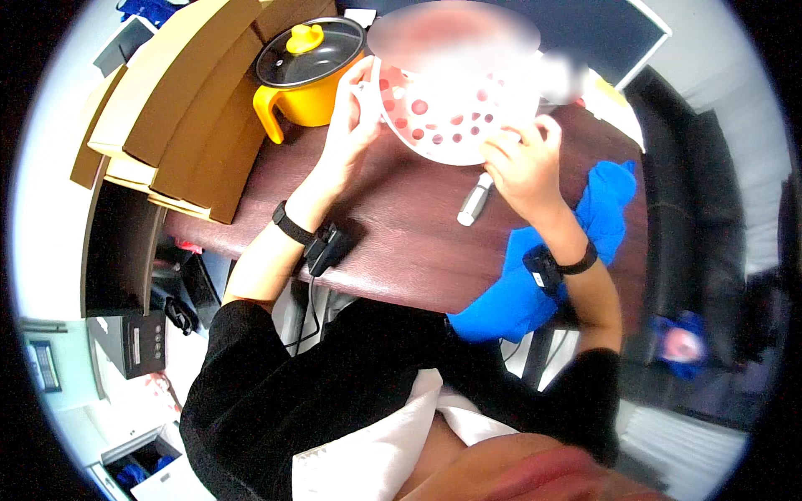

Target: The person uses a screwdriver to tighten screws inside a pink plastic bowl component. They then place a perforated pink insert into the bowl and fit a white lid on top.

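- While my left hand (355, 117) grips its left rim, the round white perforated plastic tray (451, 117) hangs tilted above the brown table (401, 234).
- Near right, my right hand (522, 163) pinches its lower rim.
- If either hold loosens, I judge it could drop onto the small white cylinder (474, 200).

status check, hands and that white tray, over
Left hand and right hand both grip the perforated white tray, raised above the table. Yellow pot beside the left hand, white tube under the tray. Nothing blocking.
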